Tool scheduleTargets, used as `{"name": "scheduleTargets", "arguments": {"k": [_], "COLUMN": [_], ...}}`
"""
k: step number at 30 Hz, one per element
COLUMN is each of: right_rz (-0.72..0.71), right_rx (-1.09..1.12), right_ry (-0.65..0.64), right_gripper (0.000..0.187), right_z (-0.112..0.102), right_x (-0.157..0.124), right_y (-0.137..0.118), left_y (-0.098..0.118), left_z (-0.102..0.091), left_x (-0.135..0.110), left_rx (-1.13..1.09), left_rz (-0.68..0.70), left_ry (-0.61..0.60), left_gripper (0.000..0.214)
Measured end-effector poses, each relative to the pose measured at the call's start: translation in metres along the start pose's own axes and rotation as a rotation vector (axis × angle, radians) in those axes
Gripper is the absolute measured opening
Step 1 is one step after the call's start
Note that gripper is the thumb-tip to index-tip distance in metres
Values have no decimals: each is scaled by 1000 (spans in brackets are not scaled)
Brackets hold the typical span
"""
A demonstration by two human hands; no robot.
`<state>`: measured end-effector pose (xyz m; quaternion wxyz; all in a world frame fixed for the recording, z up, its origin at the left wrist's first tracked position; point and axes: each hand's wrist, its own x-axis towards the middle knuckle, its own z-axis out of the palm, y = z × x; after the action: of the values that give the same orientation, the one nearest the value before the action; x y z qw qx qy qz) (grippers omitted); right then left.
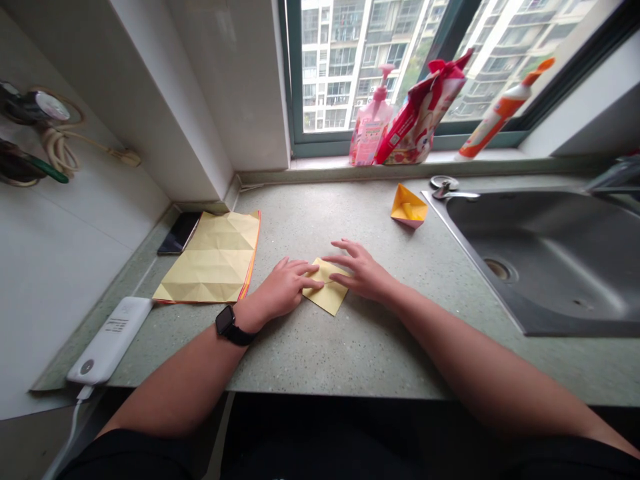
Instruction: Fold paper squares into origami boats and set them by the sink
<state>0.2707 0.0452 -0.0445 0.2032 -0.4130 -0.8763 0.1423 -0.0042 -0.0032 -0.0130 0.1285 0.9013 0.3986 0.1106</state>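
Observation:
A small folded sheet of pale yellow paper (331,297) lies flat on the speckled counter (320,360), one corner pointing toward me. My left hand (285,288), with a black watch on its wrist, reaches in from the left; its fingers are stretched out over the paper's left part. From the right, my right hand (363,270) spreads its fingers over the paper's upper right side, thumb near the middle crease. Neither hand is closed around the paper. Fingers cover parts of its upper and left edges.
Creased yellow sheets (213,257) lie left, partly over a phone (179,233); a white power bank (111,340) with a cable is nearer me. An orange folded paper box (408,208) stands near the sink (545,260). A pink pump bottle (370,127), red bag (425,117) and orange bottle (495,120) line the sill.

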Motion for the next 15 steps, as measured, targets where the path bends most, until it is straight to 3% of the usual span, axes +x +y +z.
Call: {"name": "scheduleTargets", "arguments": {"k": [9, 15], "right_rz": [-4, 1], "right_rx": [-115, -119], "right_ry": [-81, -88], "right_gripper": [34, 35], "right_z": [4, 4], "right_x": [0, 0], "right_y": [-6, -8], "left_y": [8, 4], "left_z": [-2, -5], "left_x": [0, -14], "left_rx": [32, 83], "left_rz": [-54, -132], "left_ry": [29, 24], "left_gripper": [48, 46]}}
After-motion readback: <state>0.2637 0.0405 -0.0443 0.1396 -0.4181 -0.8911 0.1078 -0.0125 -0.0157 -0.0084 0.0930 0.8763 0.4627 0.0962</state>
